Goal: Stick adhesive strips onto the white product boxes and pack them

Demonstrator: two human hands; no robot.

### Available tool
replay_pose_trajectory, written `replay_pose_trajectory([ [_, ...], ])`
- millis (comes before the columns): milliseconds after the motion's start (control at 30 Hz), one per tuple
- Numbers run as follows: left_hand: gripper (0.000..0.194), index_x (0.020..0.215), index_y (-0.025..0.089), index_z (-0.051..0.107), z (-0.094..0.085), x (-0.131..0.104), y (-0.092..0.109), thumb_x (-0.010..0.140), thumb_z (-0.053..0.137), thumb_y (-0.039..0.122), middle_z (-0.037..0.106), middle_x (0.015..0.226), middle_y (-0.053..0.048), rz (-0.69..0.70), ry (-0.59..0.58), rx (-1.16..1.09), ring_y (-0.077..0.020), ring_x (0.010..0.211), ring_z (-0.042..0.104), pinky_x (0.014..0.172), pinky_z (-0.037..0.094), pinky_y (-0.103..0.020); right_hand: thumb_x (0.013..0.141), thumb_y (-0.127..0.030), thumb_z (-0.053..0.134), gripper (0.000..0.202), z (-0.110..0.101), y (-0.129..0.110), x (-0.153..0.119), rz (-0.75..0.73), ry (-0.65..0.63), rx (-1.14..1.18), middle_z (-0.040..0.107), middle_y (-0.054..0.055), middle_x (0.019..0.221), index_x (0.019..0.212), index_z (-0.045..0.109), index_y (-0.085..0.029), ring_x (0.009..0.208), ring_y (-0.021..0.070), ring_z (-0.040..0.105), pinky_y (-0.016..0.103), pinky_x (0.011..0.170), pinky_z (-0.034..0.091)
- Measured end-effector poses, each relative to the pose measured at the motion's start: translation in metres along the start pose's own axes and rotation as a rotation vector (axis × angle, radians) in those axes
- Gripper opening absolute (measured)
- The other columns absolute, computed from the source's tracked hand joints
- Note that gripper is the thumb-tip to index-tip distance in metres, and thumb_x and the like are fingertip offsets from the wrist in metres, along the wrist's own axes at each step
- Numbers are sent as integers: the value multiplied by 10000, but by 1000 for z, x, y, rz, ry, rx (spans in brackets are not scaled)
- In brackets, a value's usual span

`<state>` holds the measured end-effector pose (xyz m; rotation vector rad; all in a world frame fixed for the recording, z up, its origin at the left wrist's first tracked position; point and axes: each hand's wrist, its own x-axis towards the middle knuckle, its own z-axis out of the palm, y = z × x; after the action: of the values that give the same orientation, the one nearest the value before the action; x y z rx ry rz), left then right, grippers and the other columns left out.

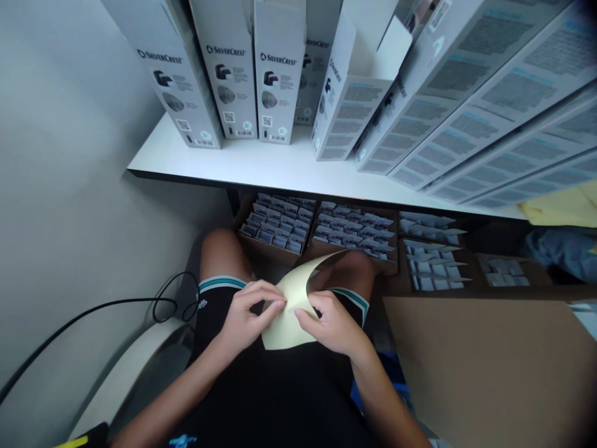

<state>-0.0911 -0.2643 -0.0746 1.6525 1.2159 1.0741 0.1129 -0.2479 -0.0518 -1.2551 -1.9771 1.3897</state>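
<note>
Single head camera above lap (212,317), facing forward and down, close over yellow sheet (296,289).

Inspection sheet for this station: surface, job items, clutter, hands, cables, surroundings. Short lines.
Surface: white tabletop with a dark front edge; grey SilverCrest boxes stand on it, one with its flaps open.
Job items: pale yellow sheet, curled, held above the lap.
Clutter: cartons below the tabletop, packed with rows of small items; brown cardboard at lower right.
Hands: right hand grips the sheet; left hand has its thumb and forefinger tips together at the sheet, what they pinch unclear.
Cables: black cable, looped, left of the person.
Surroundings: plain grey wall on the left; bluish fabric at far right, owner not visible.
</note>
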Motion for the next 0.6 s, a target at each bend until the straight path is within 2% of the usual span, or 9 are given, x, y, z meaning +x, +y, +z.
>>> replay_pose_trajectory([
  [100,131,807,207,759,-6,1,-12,880,680,284,717,983,-87,-118,70,-106,-209,945,674,882,520,-368,868,-230,548,380,-4,3,1,-6,2,-18,352,-62,554,580,300,-216,535,96,356,270,551,251],
  [200,218,730,202,742,-21,2,-27,855,705,377,686,1220,-124,-243,157,-306,-275,1172,621,1067,446,-467,881,-209,532,339,-11,6,0,-10,17,-28,432,-43,584,576,384,-205,563,112,419,264,581,316],
  [267,273,684,206,731,-36,3,-33,833,717,434,656,1333,-122,-269,99,-466,-319,1297,556,1152,356,-541,878,-175,525,276,-15,6,-2,-43,9,-5,548,-7,689,604,492,-192,657,136,518,260,656,395],
  [333,294,659,223,739,-51,3,-30,815,723,472,623,1400,-102,-226,-53,-549,-350,1386,479,1196,263,-591,852,-139,535,206,-17,6,-3,-87,-31,7,643,37,877,662,602,-186,809,167,600,264,761,450],
  [400,266,676,254,772,-61,5,-17,805,729,482,565,1470,-75,-165,-205,-504,-369,1450,388,1216,185,-612,817,-116,553,177,-17,7,-1,-114,-98,-27,673,51,997,719,678,-194,886,181,632,259,793,467],
  [500,146,722,301,806,-66,13,18,787,756,422,476,1544,-30,-130,-364,-322,-384,1524,214,1218,120,-637,780,-144,606,146,-13,12,11,-213,-286,-129,700,25,916,728,716,-225,809,171,649,245,713,464],
  [600,33,776,353,806,-61,28,53,755,782,363,564,1465,-34,-89,-319,-325,-382,1528,200,1206,111,-676,767,-203,662,115,-14,15,27,-355,-482,-267,687,-4,765,659,686,-237,708,161,622,248,638,438],
])
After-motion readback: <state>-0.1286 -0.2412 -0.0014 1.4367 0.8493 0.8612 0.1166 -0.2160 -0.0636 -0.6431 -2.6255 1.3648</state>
